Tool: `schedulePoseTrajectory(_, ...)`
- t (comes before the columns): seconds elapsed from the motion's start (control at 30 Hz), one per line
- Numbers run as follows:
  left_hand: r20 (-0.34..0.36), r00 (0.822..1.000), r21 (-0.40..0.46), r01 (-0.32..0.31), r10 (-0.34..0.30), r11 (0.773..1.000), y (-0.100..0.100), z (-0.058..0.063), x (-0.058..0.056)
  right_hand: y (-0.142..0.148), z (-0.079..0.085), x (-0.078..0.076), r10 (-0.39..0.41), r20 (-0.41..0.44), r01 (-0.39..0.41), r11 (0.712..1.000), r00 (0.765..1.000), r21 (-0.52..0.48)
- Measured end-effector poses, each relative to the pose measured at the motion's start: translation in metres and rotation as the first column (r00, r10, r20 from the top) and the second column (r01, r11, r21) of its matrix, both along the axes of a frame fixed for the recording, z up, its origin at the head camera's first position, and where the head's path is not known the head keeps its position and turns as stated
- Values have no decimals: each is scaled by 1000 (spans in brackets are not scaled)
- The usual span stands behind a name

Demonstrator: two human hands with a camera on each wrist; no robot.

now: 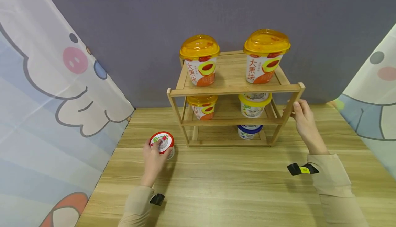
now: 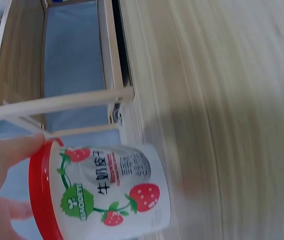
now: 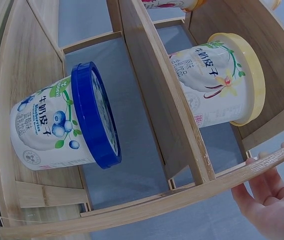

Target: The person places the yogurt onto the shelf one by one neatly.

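My left hand [image 1: 153, 161] holds a white cup with a red lid [image 1: 162, 143], left of the wooden rack [image 1: 235, 89]. Its fingers spread over the lid and grip the rim. Strawberries are printed on the cup's side [image 2: 114, 192] in the left wrist view; whether its base touches the table cannot be told. At the rack's right front post, my right hand [image 1: 304, 120] grips the wood, with fingers passing behind it. On the rack's bottom level stands a blueberry cup with a blue lid [image 3: 57, 120]; a yellow-lidded cup [image 3: 216, 82] stands on the middle level.
Two tall cups with domed orange lids, one on the left [image 1: 200, 60] and one on the right [image 1: 266, 57], stand on the top shelf. A similar cup [image 1: 203, 108] occupies the middle level's left. Behind is a grey wall panel [image 1: 148, 48]; a printed curtain [image 1: 46, 82] hangs at left.
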State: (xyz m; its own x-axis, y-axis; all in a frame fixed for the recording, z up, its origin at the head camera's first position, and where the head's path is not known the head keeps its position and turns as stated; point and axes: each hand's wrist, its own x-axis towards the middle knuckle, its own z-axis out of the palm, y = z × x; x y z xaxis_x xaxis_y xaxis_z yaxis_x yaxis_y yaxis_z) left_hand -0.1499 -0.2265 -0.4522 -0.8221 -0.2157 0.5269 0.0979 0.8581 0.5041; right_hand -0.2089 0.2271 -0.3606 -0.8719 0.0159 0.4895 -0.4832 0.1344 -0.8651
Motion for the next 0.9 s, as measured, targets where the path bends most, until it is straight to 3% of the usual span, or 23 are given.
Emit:
schedulePoseTrajectory(0.23, 32, 992, -1, -118, 118, 993, 15, 1, -1, 1, 0, 0, -13, -1, 13, 1000, 1000, 9)
schedulePoseTrajectory(0.33, 29, 990, 11, -137, 137, 990, 17, -1, -1, 0, 0, 0, -8, -4, 8, 1000, 1000, -3)
schedulePoseTrajectory(0.43, 42, 991, 79, -130, 127, 988, 15, -2, -1, 0, 0, 0, -2, -4, 1, 1000, 1000, -11)
schedulePoseTrajectory(0.53, 96, 992, 231, -99, 79, 968, 10, -1, 1, 0, -1, 0, -2, -2, 2, 1000, 1000, -9)
schedulePoseTrajectory(0.67, 176, 984, 449, -42, -42, 892, -2, 1, 4, -1, 0, 0, -10, -2, 10, 1000, 1000, -1)
schedulePoseTrajectory(0.77, 241, 960, 497, 3, -142, 868, -14, 2, 5, -1, 1, 0, -13, -3, 13, 1000, 1000, 3)
schedulePoseTrajectory(0.9, 299, 914, 494, 96, -273, 864, -31, 2, 5, 0, 0, -1, -7, -3, 7, 1000, 1000, -4)
